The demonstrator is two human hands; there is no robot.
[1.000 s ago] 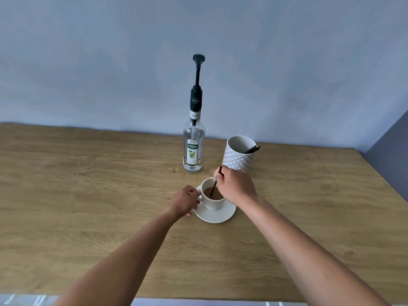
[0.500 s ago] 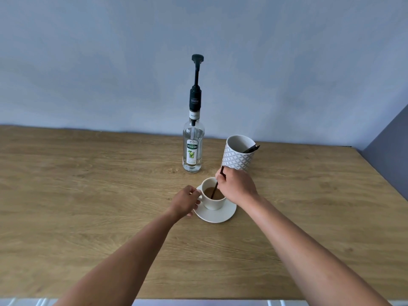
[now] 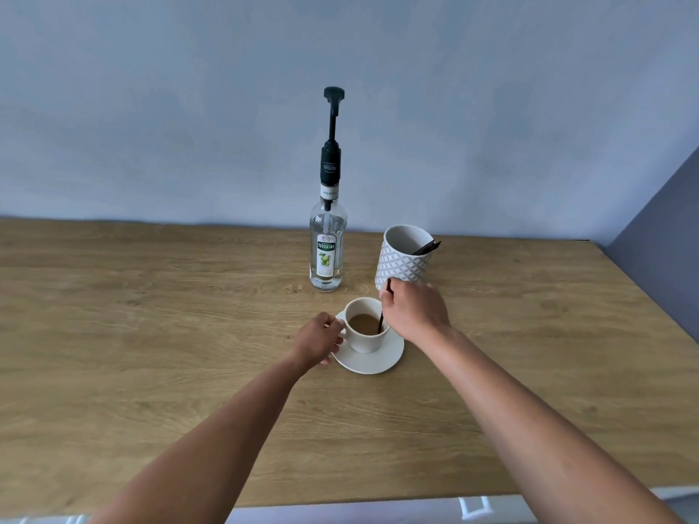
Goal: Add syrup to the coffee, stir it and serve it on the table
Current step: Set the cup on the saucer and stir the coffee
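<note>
Coffee cup (image 3: 364, 329) steadied at its handle by left hand (image 3: 319, 340), dark stirrer (image 3: 382, 315) pinched in right hand (image 3: 414, 310) for mixing, near syrup bottle (image 3: 328, 236).

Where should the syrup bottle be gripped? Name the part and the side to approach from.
Grip the syrup bottle around its glass body at the label, coming from its left, probably with the left hand. It stands upright; the patterned cup crowds its right side, and the tall pump is too slender.
</note>
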